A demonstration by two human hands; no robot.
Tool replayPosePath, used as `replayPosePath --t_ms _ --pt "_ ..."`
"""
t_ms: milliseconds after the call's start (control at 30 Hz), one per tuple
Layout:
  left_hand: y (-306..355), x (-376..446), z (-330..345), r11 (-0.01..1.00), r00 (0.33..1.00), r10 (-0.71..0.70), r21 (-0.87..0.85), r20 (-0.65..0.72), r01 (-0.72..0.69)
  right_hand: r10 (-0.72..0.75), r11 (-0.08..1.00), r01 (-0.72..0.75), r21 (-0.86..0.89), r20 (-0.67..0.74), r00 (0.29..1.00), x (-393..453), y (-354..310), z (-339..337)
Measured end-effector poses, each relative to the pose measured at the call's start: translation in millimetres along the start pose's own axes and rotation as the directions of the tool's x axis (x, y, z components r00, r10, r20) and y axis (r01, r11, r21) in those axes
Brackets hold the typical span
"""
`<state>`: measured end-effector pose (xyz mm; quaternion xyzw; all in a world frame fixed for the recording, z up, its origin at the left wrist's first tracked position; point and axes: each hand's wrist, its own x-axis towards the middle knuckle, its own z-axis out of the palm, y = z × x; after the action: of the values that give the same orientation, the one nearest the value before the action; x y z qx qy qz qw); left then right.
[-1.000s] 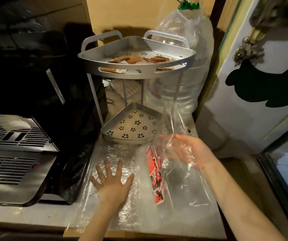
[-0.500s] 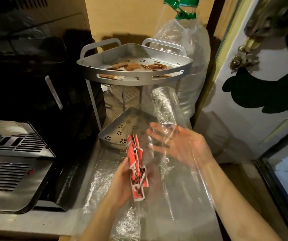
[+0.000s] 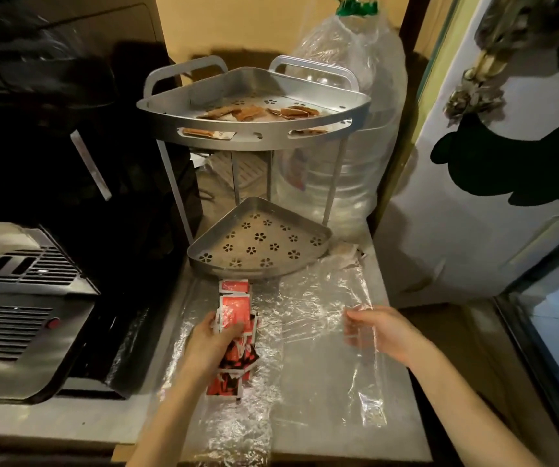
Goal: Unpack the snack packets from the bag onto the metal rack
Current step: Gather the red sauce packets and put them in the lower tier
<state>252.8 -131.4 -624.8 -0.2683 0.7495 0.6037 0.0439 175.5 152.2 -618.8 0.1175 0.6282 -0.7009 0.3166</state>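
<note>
- Worktop (image 3: 308,429): one grey counter, partly covered with crinkled clear film, beside one dark appliance (image 3: 25,298) with slotted metal grilles on the left.
- Metal rack (image 3: 254,129): one two-tier corner unit standing at the back of the worktop. Two handles rise from the upper tier.
- Upper tier: holds several flat brown packets (image 3: 254,112); at least five are visible, the exact count cannot be told.
- Lower tier (image 3: 258,244): one perforated tray with flower-shaped holes, with nothing visible on it.
- Water bottle (image 3: 355,112): one large clear container with a green cap, wrapped in plastic, just behind the rack on the right.
- Left hand (image 3: 210,345): fingers curled round one bunch of red-and-white snack packets (image 3: 234,311). The bunch lies lengthwise just in front of the lower tier; the individual packets overlap and cannot be counted.
- Right hand (image 3: 379,332): fingers pinch one clear plastic bag (image 3: 369,392), which lies flat on the worktop, well apart from the packets.
- Door (image 3: 473,214): one white panel with a dark shape on it stands at the right.
</note>
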Motion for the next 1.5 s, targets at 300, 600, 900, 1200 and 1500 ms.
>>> replayPosePath --t_ms 300,600,900,1200,1500 --pt "-1 -3 9 0.938 0.998 0.029 0.347 -0.052 -0.009 -0.118 0.946 0.015 -0.325 -0.298 0.947 16 20 14" --pt "-14 9 14 0.837 0.995 0.02 0.546 -0.093 0.034 -0.526 0.425 -0.089 -0.901 -0.326 0.785 23 18 29" --pt "18 23 82 0.417 0.804 0.537 0.749 0.255 -0.515 -0.563 0.075 0.17 -0.983 0.099 0.82 63 -16 40" --pt "2 54 115 0.353 0.842 0.415 0.792 0.345 -0.498 -0.538 -0.099 0.055 -0.994 0.1 0.837 84 -26 41" --pt "-10 57 118 0.351 0.841 0.415 0.791 0.348 -0.501 -0.639 -0.03 0.139 -0.99 0.126 0.759 84 -19 35"
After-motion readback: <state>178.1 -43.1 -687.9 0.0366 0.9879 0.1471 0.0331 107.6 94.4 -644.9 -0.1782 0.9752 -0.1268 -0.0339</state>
